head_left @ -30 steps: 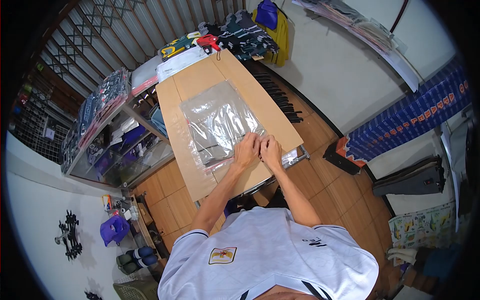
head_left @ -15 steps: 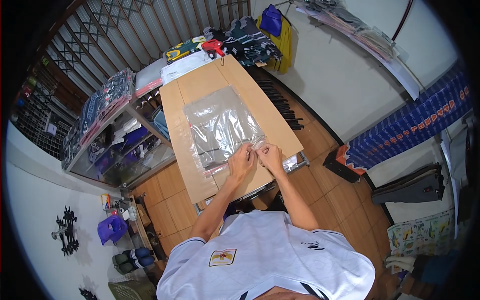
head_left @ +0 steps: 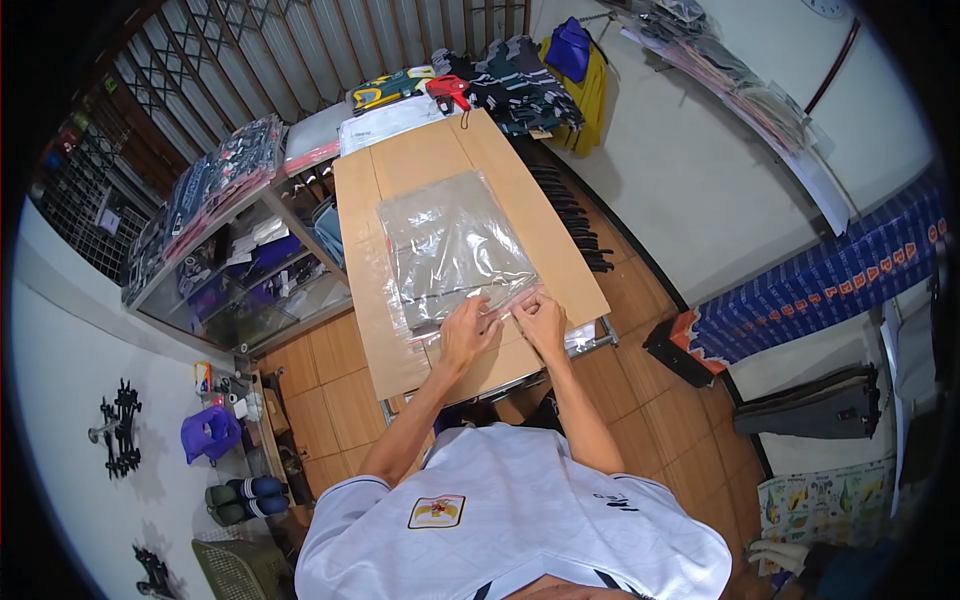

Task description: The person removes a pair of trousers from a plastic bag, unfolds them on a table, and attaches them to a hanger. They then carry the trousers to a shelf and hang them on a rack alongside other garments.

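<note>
Clear plastic bag, a folded grey-brown garment inside, lay flat at frame centre on the wooden tabletop. Judged light and soft, the film slippery and quick to crease, nothing fragile; best hold seemed a pinch at the lower edge, near its right corner, catching film rather than cloth. Right hand held that edge, fingertips closed narrowly on the film. Left hand was beside it, over the same edge, fingers loosely parted; whether it gripped film, could not tell. Red handheld tool lay well apart, top of frame. Against the earlier frame: hands had been almost together; the left had since drawn off leftward and loosened. Bag's spot on the tabletop looked much the same.
</note>
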`<action>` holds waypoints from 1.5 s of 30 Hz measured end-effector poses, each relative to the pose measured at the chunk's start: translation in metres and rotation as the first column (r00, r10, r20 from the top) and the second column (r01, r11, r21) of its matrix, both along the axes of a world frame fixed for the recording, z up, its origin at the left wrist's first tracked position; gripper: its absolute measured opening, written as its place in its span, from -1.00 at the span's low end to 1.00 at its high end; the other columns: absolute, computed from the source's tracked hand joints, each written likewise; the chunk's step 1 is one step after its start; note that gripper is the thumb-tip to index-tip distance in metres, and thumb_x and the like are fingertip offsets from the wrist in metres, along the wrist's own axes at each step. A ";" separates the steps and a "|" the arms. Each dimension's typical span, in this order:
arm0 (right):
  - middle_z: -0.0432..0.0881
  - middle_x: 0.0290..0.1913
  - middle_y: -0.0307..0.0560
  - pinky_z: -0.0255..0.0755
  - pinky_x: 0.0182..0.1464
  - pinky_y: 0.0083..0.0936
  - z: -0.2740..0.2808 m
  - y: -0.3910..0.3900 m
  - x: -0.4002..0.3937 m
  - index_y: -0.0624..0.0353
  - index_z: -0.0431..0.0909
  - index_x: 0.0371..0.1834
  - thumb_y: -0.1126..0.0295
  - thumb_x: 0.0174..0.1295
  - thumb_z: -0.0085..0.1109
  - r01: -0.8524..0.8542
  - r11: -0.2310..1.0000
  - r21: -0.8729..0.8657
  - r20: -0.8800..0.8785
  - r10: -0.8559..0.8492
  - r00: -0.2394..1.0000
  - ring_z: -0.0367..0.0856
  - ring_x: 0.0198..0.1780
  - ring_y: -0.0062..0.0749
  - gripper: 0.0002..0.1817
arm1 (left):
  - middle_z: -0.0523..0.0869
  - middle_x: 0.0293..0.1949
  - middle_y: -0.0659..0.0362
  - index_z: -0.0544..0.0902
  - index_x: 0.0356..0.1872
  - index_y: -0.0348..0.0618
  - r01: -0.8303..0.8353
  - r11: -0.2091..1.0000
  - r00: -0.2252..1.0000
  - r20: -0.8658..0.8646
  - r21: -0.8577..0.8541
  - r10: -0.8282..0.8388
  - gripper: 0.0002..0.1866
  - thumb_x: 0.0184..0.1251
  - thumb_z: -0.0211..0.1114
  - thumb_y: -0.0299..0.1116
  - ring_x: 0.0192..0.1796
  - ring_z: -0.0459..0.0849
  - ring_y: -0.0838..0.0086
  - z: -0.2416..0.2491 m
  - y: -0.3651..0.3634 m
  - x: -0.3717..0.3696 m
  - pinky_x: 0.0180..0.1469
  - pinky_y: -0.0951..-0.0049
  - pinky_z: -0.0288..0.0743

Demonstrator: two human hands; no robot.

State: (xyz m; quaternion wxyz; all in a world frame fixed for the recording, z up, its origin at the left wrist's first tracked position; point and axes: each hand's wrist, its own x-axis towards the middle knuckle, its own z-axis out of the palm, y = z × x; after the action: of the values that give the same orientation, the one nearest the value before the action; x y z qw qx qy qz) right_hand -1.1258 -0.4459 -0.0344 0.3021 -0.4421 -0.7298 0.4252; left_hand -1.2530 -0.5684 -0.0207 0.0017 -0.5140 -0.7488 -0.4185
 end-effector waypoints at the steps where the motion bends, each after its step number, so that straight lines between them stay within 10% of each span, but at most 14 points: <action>1: 0.73 -0.55 0.03 0.58 -0.31 -0.28 0.006 -0.002 0.000 0.25 0.71 -0.53 0.22 0.05 0.46 -0.005 1.000 0.015 0.012 0.005 1.000 0.75 -0.46 -0.16 -0.71 | 0.75 -0.28 0.15 0.59 0.03 -0.07 0.011 1.000 0.999 -0.032 0.009 -0.010 -0.60 0.17 0.48 -0.33 -0.17 0.72 0.13 -0.002 -0.005 0.000 -0.11 0.15 0.56; 7: 0.73 -0.56 -0.05 0.54 -0.37 -0.39 -0.001 -0.001 -0.003 0.26 0.71 -0.52 0.15 0.01 0.55 -0.031 0.997 0.073 0.060 0.027 0.998 0.70 -0.52 -0.38 -0.65 | 0.75 -0.29 0.13 0.61 0.01 -0.11 0.025 0.998 0.995 0.098 -0.064 -0.019 -0.64 0.21 0.46 -0.34 -0.23 0.71 0.15 -0.003 -0.004 -0.008 -0.12 0.16 0.56; 14: 0.66 -0.62 -0.07 0.51 -0.35 -0.34 0.000 -0.006 0.000 0.23 0.72 -0.48 0.26 0.06 0.45 0.004 0.997 0.080 0.056 -0.009 0.998 0.66 -0.53 -0.34 -0.76 | 0.74 -0.32 0.10 0.64 -0.06 -0.17 -0.218 0.940 0.976 0.051 0.262 0.212 -0.78 0.29 0.37 -0.49 -0.31 0.72 0.23 0.032 0.007 -0.037 -0.19 0.22 0.57; 18: 0.73 -0.51 0.02 0.55 -0.27 -0.24 0.002 -0.003 0.000 0.23 0.72 -0.48 0.25 0.09 0.41 -0.026 0.999 0.018 0.090 0.025 0.996 0.73 -0.42 -0.09 -0.76 | 0.74 -0.30 0.14 0.63 -0.02 -0.13 -0.166 0.970 0.986 0.027 0.177 0.163 -0.72 0.25 0.42 -0.45 -0.28 0.71 0.26 0.037 -0.001 -0.037 -0.12 0.22 0.51; 32: 0.71 -0.54 0.04 0.55 -0.31 -0.27 -0.005 0.012 0.003 0.22 0.75 -0.45 0.30 0.09 0.34 -0.204 0.979 -0.006 0.089 0.204 0.975 0.74 -0.45 -0.17 -0.81 | 0.75 -0.29 0.06 0.67 -0.13 -0.19 -0.312 0.945 0.949 0.078 0.101 0.305 -0.78 0.21 0.45 -0.49 -0.29 0.74 0.17 0.022 -0.046 -0.032 -0.19 0.28 0.60; 45: 0.72 -0.56 -0.06 0.55 -0.31 -0.23 0.008 0.014 0.003 0.13 0.72 -0.44 0.23 0.15 0.28 -0.228 0.968 -0.101 0.175 0.243 0.954 0.74 -0.45 -0.17 -0.79 | 0.76 -0.22 0.05 0.66 -0.16 -0.25 -0.203 0.969 0.917 -0.321 0.142 0.239 -0.82 0.23 0.40 -0.59 -0.18 0.75 0.20 0.127 -0.040 -0.118 -0.12 0.29 0.63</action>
State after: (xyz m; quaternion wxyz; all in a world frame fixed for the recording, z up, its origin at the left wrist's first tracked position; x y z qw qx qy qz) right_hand -1.1233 -0.4322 -0.0266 0.1618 -0.4012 -0.7848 0.4439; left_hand -1.3706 -0.6080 0.1058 0.2036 -0.4890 -0.7675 -0.3610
